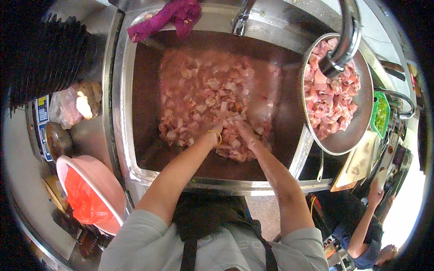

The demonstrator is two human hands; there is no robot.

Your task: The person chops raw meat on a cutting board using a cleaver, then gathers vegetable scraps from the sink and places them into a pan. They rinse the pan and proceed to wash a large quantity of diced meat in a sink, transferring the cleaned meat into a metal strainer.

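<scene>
Both my hands are down among raw meat chunks (185, 72) in cloudy pinkish water, inside a deep metal sink (289, 113). My left hand (217, 129), with a yellow band at the wrist, presses into the pile near its middle. Close beside it on the right, my right hand (245, 131) reaches into the same heap. Meat and water cover most of the fingers, so their grip is hidden. A mesh colander (365, 108) full of more raw meat pieces (332, 101) rests over the sink's right side.
One faucet (242, 22) hangs over the sink's back edge, another spout (334, 63) over the colander. A purple mesh cloth (174, 18) lies on the back rim. At left stands a pink basin (74, 161) with a red plastic bag (86, 198). A co-worker's hand (375, 194) shows at lower right.
</scene>
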